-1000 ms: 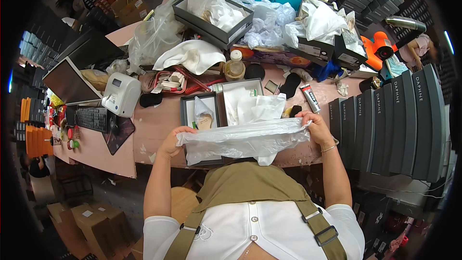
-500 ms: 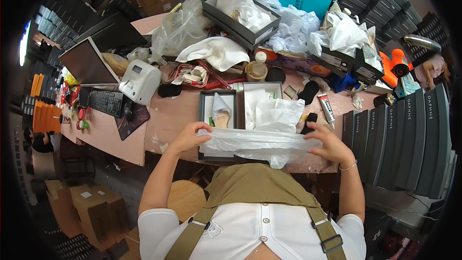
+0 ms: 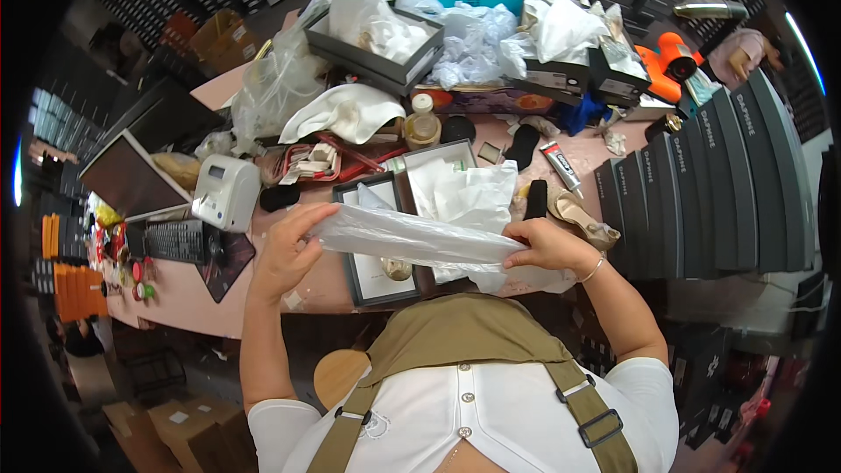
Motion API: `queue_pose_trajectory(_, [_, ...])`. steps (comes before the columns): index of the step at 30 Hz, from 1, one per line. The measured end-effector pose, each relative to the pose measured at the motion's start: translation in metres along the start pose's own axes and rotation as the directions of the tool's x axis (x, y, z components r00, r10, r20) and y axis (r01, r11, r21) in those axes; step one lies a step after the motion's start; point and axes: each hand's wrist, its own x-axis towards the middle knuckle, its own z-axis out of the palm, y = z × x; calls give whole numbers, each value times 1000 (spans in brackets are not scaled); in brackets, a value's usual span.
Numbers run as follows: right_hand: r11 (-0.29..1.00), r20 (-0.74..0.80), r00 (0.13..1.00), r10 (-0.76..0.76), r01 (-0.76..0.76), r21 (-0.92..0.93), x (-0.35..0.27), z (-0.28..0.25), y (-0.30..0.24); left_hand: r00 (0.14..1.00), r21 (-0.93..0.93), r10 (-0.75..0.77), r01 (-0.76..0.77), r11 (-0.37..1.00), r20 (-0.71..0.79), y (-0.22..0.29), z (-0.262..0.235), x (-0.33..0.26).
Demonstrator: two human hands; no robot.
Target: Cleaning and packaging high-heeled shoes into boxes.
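Observation:
A thin, whitish, translucent plastic bag [image 3: 412, 235] is stretched sideways between my hands, folded into a long strip. My left hand [image 3: 291, 250] pinches its left end, and my right hand [image 3: 550, 247] grips the right end, where a loose part hangs down. Behind and below the strip stands a dark-rimmed shoe box [image 3: 352, 285] with a white inside. A shoe [image 3: 397, 269] shows partly in it; the strip hides its middle. To the right of that lies an open box with crumpled white tissue paper [image 3: 464, 194]. A beige shoe [image 3: 583, 219] lies beyond my right hand.
Grey shoe boxes [image 3: 731, 184] stand in a row at the right. Behind are a glue bottle [image 3: 422, 127], a red-and-white tube [image 3: 561, 166], black pads [image 3: 523, 147] and a paper-filled box [image 3: 420, 57]. A label printer [image 3: 226, 193], keyboard [image 3: 175, 241] and monitor [image 3: 131, 180] occupy the left.
The view has shifted and turned. The bag strip is pulled tauter and now slopes down to the right. My left hand is turned more upright, and the beige shoe at right has come into sight.

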Motion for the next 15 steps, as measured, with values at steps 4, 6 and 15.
queue_pose_trajectory(4, [979,-180,984,-3,-33,-201,-60,4,26,996,-143,-82,75,987,-46,-9,9,26])
queue_pose_trajectory(6, [957,-259,959,116,-177,-229,-91,13,47,995,-126,-90,96,987,53,-9,19,45])
queue_pose_trajectory(15, [790,-247,797,552,-594,-150,-203,49,102,998,-224,-33,44,974,51,24,86,117])
